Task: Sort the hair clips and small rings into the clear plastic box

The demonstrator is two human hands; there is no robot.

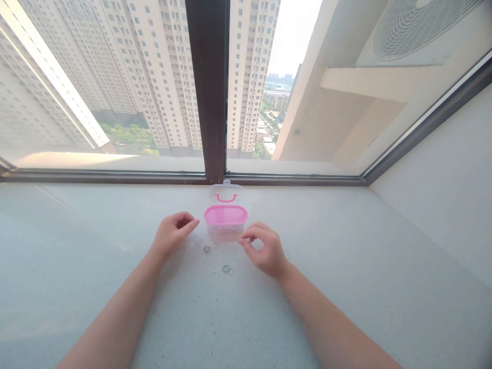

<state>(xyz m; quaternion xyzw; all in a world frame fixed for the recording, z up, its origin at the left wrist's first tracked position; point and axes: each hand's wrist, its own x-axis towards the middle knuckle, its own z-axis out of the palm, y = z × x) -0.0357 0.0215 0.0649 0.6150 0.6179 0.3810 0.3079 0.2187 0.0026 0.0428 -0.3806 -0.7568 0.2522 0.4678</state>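
A clear oval box with a pink inner tray (226, 214) stands on the pale sill in front of me. Its transparent lid (226, 192), with a pink handle, is tipped back toward the window. Left of the box is my left hand (175, 233), fingers curled and thumb laid along them, with nothing visible in it. My right hand (265, 249) is by the box's front right corner, thumb and forefinger pinched; anything between them is too small to make out. Several thin rings lie before the box: a dark one (206, 249) and a greenish one (225, 268) beside a pinkish one (230, 272).
The speckled sill (219, 328) runs up to a dark window frame (209, 92). A white wall (434, 195) closes off the right side. Tall buildings and an outdoor fan unit show through the glass.
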